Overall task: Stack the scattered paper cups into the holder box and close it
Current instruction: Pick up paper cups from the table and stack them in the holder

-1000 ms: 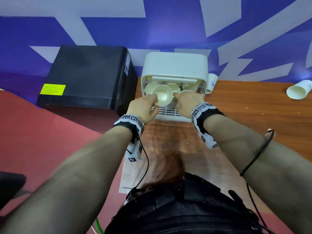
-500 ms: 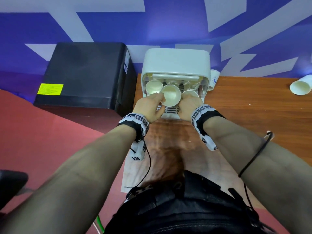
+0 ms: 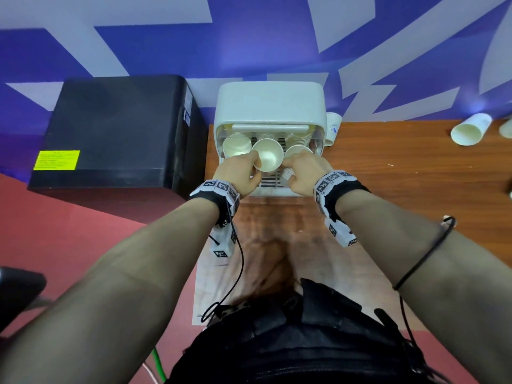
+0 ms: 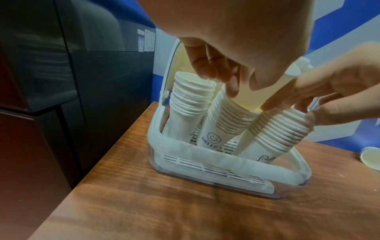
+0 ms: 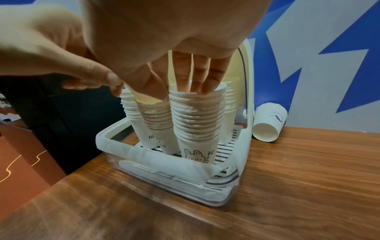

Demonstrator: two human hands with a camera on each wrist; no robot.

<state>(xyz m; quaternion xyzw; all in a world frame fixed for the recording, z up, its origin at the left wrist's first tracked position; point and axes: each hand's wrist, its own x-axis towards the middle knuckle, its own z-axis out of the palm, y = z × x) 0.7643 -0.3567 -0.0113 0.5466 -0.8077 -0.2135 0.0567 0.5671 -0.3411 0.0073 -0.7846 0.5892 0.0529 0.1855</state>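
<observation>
At the left of the head view stands a large black glossy cabinet (image 3: 110, 131), just beside the wooden counter (image 3: 401, 173). Right of it, at upper centre, sits the white plastic holder box (image 3: 270, 106) with its domed lid raised at the back and three leaning stacks of white paper cups inside.

The left hand (image 3: 239, 176) grips the middle stack of nested white paper cups (image 3: 268, 158); in the left wrist view its fingers (image 4: 207, 65) curl round the top cup's wall. The right hand (image 3: 303, 173) meets the same stack from the other side, thumb and forefinger pinching the rim, while its remaining fingers (image 5: 195, 74) dip straight into the mouth of the right-hand stack with the rabbit drawing (image 5: 197, 123). The left-hand stack (image 4: 189, 100) stands untouched.

These cups are likely very light and thin-walled, easily crushed, so a gentle hold just under the rolled rim (the stiffest part) suits best; nested, they probably bind a little and tip as one column, so steadying from both sides seems wise.

Further right, a printed white paper cup on its side (image 3: 332, 128) lies touching the box wall, and another tipped white paper cup (image 3: 468, 130) lies well apart at the upper right, so loose cups remain and the lid is not yet closed.
</observation>
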